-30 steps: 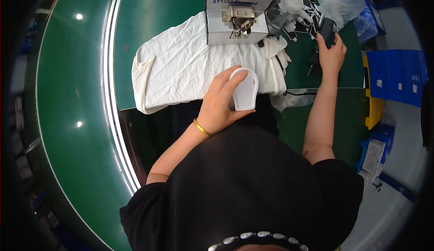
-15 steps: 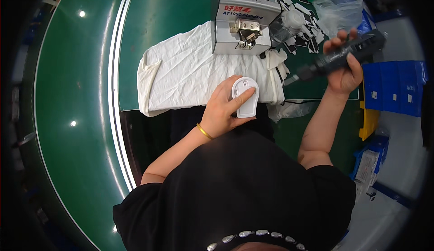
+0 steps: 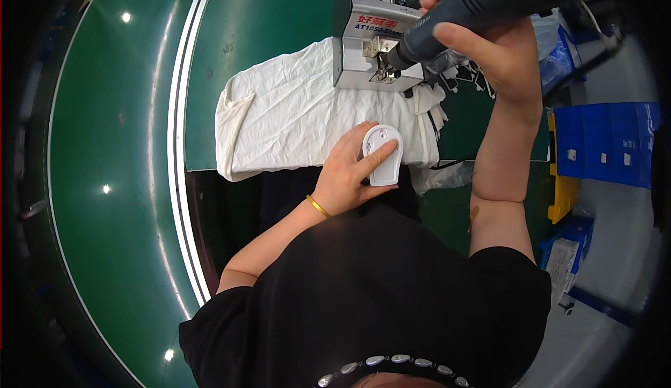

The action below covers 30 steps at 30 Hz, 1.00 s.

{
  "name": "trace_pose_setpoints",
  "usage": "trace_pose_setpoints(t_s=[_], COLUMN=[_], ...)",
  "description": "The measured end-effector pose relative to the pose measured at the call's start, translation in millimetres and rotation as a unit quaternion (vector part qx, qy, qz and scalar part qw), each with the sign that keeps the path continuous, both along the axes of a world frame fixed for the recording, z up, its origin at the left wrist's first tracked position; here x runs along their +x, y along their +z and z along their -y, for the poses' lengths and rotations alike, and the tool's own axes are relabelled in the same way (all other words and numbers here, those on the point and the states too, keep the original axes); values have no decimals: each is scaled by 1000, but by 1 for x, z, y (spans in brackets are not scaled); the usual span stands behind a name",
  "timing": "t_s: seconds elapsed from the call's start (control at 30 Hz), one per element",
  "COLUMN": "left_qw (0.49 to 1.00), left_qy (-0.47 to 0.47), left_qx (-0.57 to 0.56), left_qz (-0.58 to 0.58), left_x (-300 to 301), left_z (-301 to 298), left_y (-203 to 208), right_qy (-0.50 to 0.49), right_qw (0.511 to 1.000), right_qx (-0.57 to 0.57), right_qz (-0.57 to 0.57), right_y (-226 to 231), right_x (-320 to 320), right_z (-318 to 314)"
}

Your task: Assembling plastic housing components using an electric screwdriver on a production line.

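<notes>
My right hand [image 3: 489, 49] is wrapped round a dark electric screwdriver [image 3: 461, 10], raised at the upper right. Its tip reaches the metal outlet on the front of a grey screw feeder [image 3: 381, 52]; whether it touches a screw is hidden. Closer to my body, my left hand [image 3: 349, 168] grips a white plastic housing [image 3: 384, 171], rounded at the far end, its hollow side up with small holes showing. The thumb lies across the hollow. This hand hovers over the near edge of a white cloth-covered pad [image 3: 293, 108].
Small white and dark parts [image 3: 465, 77] lie on the green table right of the feeder. Clear plastic bags [image 3: 447, 177] hang at the table edge. Blue bins [image 3: 604, 143] and a yellow bin [image 3: 563, 199] stand at the right. A cable [image 3: 594, 59] trails from the screwdriver.
My right hand has swung the screwdriver up and left, from beside the pad to the feeder's outlet. My left hand still holds the white housing in about the same place.
</notes>
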State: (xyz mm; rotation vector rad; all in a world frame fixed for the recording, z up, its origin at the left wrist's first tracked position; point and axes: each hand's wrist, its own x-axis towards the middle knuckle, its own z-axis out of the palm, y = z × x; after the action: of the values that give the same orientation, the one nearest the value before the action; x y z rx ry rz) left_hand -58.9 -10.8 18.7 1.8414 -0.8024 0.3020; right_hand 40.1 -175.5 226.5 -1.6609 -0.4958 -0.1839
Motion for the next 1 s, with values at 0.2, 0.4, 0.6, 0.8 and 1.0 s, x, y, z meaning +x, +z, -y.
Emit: trace_pose_setpoints(t_s=[0.2, 0.4, 0.6, 0.8, 1.0], left_qw=[1000, 1000, 1000, 1000, 1000], left_qy=[12, 14, 8, 9, 13], left_qx=[1, 3, 8, 3, -1], left_qz=[-6, -7, -1, 0, -7], left_x=[0, 0, 1, 0, 0], left_z=[3, 3, 1, 2, 1], left_y=[-4, -5, -3, -3, -4], right_qy=[-102, 41, -66, -81, -68], right_qw=[994, 957, 988, 993, 994], right_qx=[26, 278, 127, 44, 25], right_qz=[32, 69, 64, 67, 78], right_y=[-18, -52, -49, -47, -55], right_x=[20, 17, -47, -73, -72], right_z=[-20, -20, -17, -15, -12])
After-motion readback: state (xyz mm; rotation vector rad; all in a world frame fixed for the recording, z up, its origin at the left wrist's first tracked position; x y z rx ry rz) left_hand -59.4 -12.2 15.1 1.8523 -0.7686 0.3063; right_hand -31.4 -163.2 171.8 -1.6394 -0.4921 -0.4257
